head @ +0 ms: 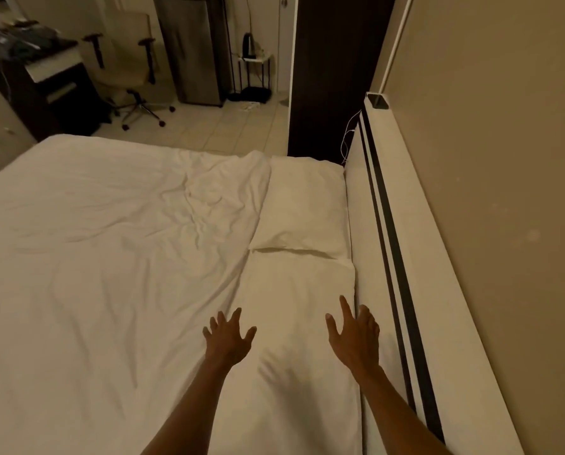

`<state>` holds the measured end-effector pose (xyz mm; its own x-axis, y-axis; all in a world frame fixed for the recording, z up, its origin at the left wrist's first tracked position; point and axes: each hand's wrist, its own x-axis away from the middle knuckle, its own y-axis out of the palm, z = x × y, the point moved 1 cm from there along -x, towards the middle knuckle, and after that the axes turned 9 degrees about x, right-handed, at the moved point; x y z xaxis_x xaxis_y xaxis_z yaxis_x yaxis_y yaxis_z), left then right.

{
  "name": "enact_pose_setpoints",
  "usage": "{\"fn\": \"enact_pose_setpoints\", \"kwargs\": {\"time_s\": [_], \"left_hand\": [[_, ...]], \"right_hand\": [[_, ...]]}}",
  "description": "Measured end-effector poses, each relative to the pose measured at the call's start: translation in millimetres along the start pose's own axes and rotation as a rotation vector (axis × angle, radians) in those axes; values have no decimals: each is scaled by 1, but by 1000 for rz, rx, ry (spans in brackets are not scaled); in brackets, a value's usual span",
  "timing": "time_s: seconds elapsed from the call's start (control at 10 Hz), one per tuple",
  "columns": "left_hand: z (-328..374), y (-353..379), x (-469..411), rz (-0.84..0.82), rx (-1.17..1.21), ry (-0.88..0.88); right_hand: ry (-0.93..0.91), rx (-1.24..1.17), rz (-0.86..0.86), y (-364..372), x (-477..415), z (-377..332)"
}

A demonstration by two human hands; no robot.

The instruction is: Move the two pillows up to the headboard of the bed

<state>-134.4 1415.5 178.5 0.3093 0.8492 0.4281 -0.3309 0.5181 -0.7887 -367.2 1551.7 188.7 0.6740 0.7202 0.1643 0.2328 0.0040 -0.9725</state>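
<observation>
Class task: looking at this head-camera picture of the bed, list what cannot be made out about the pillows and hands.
Head view only:
- Near pillow: its near end is cut off by the bottom edge and covered by the forearms.
- Left hand and right hand: contact with the pillow cannot be told from above.
- Headboard: its near part runs out of frame.
- Desk clutter: blurred, dim.

No words, labels, brand names, numbers or signs can be read on anything in this dim bedroom view
</observation>
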Motion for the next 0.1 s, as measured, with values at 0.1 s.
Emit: {"fn": "enact_pose_setpoints", "kwargs": {"time_s": [0.1], "left_hand": [[-1, -4, 6, 22, -10, 50]], "right_hand": [[-34, 10, -26, 2, 0, 0]]}}
